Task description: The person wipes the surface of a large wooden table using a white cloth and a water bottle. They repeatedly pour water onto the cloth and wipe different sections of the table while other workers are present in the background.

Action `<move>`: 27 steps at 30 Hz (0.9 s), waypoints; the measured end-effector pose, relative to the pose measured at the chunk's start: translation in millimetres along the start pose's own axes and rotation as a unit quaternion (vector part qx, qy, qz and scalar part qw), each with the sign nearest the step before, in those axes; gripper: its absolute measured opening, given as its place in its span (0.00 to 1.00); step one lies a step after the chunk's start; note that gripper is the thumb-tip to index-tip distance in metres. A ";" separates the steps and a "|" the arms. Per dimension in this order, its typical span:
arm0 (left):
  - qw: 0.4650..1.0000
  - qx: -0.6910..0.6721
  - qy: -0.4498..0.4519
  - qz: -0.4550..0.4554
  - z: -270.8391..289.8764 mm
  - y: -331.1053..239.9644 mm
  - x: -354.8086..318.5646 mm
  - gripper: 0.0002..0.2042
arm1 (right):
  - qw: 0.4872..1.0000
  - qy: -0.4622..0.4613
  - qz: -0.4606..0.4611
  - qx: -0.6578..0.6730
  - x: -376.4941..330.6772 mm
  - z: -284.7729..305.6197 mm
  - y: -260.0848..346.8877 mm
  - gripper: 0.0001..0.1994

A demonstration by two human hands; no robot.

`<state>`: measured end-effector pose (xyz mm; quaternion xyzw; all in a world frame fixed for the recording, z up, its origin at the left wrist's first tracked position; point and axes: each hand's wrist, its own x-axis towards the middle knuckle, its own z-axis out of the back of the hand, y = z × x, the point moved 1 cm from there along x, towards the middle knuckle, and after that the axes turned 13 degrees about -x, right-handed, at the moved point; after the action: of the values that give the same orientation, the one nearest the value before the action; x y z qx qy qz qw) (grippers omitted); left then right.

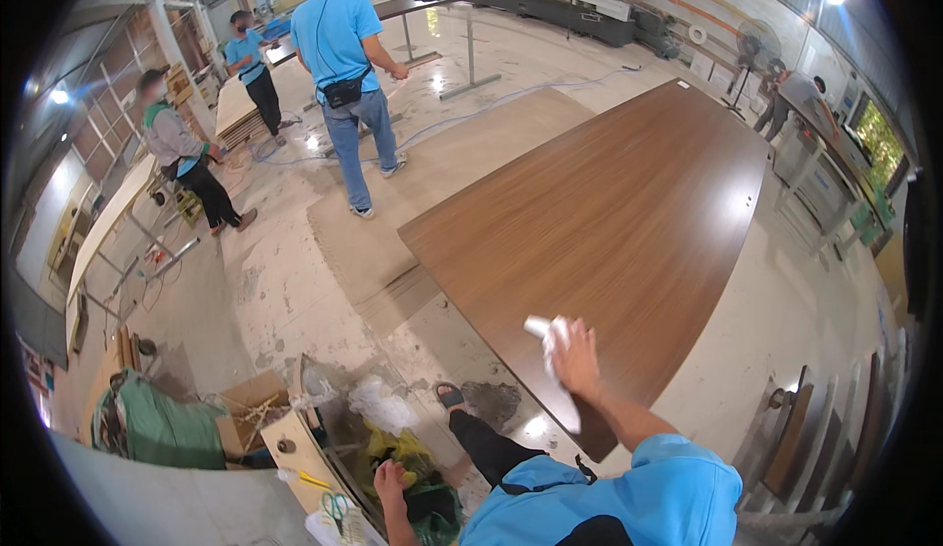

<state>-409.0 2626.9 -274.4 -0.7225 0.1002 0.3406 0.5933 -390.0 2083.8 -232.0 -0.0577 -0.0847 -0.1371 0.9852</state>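
Note:
A large brown wood-grain panel [599,222] stretches away from me, its narrow-looking near end beside my body. On its near left part my right hand [578,357] presses a crumpled white cloth [553,345], fingers spread over it. One pale end of the cloth sticks out to the left of the fingers. My left hand [390,482] hangs low at my left side, fingers loosely curled, and I see nothing in it. Close by it are scissors [337,507] with pale green handles and a yellow tool [314,480], both on a light wooden board [295,448].
Left of me are a green sack [162,423], a cardboard box [250,399] and clear plastic wrap [381,404]. A person in blue [339,55] stands beyond the panel, with other people farther left and at far right. A hose [442,126] crosses the floor. Boards [810,438] stand at right.

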 end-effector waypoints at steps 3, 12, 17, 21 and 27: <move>0.997 0.016 0.067 -0.025 -32.8 -69.5 43.9 0.20 | 0.981 -0.049 -0.180 -0.048 134.8 -6.6 -34.2 0.29; 0.991 0.108 -0.022 0.070 -11.6 -161.9 215.8 0.21 | 0.992 0.065 0.017 -0.108 318.8 -21.6 76.7 0.27; 0.963 0.085 -0.110 0.230 48.4 -167.2 228.6 0.20 | 0.889 0.168 -0.425 -0.027 272.9 -20.7 -64.9 0.25; 0.953 0.063 -0.142 0.261 33.4 -205.5 296.2 0.13 | 0.963 -0.076 -0.220 -0.137 314.2 -37.2 72.3 0.27; 0.952 0.283 0.072 0.088 -86.2 -330.6 491.6 0.20 | 0.970 0.005 -0.220 -0.107 479.1 -40.9 125.1 0.27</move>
<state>172.3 2765.9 -308.5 -0.5359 0.2976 0.2965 0.7323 105.4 2072.9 -195.8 -0.1416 -0.0757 -0.3591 0.9194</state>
